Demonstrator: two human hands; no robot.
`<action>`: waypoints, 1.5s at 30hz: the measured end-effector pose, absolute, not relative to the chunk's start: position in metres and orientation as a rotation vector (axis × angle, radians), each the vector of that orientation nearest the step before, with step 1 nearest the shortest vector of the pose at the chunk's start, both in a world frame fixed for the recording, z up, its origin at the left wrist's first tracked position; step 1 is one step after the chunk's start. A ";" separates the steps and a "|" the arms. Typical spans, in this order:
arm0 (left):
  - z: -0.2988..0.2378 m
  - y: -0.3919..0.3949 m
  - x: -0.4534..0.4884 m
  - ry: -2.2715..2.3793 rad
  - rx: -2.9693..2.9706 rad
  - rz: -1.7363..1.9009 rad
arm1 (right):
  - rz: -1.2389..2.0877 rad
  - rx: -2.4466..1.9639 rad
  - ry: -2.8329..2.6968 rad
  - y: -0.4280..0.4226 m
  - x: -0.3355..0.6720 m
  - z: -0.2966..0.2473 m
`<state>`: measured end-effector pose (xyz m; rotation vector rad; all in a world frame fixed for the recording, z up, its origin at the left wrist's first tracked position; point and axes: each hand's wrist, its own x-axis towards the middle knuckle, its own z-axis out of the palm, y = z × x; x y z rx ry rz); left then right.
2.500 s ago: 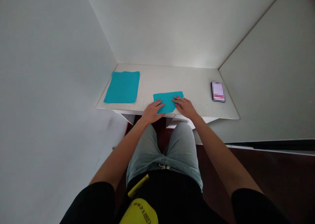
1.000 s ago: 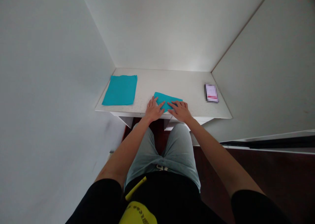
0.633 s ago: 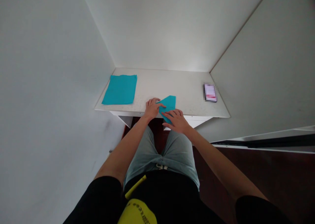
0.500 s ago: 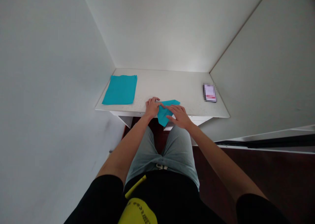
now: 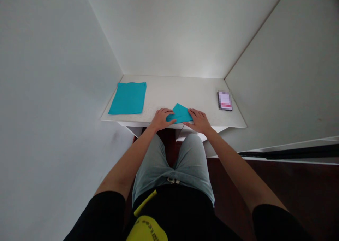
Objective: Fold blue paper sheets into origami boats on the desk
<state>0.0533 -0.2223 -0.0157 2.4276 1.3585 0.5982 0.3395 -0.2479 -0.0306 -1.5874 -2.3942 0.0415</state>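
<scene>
A small teal sheet (image 5: 180, 113), folded into a pointed, triangle-like shape, lies at the front edge of a white desk (image 5: 180, 90). My left hand (image 5: 159, 118) rests on its left side with the fingers curled down onto the paper. At the sheet's right corner my right hand (image 5: 199, 120) lies flat, fingers stretched out and pressing. A larger flat stack of teal sheets (image 5: 128, 98) sits at the desk's left end, away from both hands.
A phone (image 5: 225, 101) lies near the desk's right end. White walls close in on the left, back and right. My knees in grey shorts are under the front edge, above a dark floor.
The small sheet went from a flat rectangle to a turned, folded pointed shape. Both hands lifted and rotated it at the desk edge, then pressed it down again.
</scene>
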 end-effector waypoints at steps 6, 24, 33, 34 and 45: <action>-0.022 -0.220 0.045 1.252 2.464 0.545 | 0.143 -1.546 -2.398 -0.239 0.360 -0.033; -0.022 -0.217 0.061 1.542 2.186 0.723 | 0.037 -1.685 -2.019 -0.234 0.345 -0.023; -0.016 -0.220 0.064 1.596 2.249 0.631 | 0.189 -1.327 -2.458 -0.267 0.260 -0.038; -0.016 -0.220 0.064 1.596 2.249 0.634 | 0.208 -1.318 -2.466 -0.267 0.259 -0.042; -0.020 -0.216 0.058 1.526 2.259 0.638 | 0.148 -1.580 -2.406 -0.241 0.368 -0.043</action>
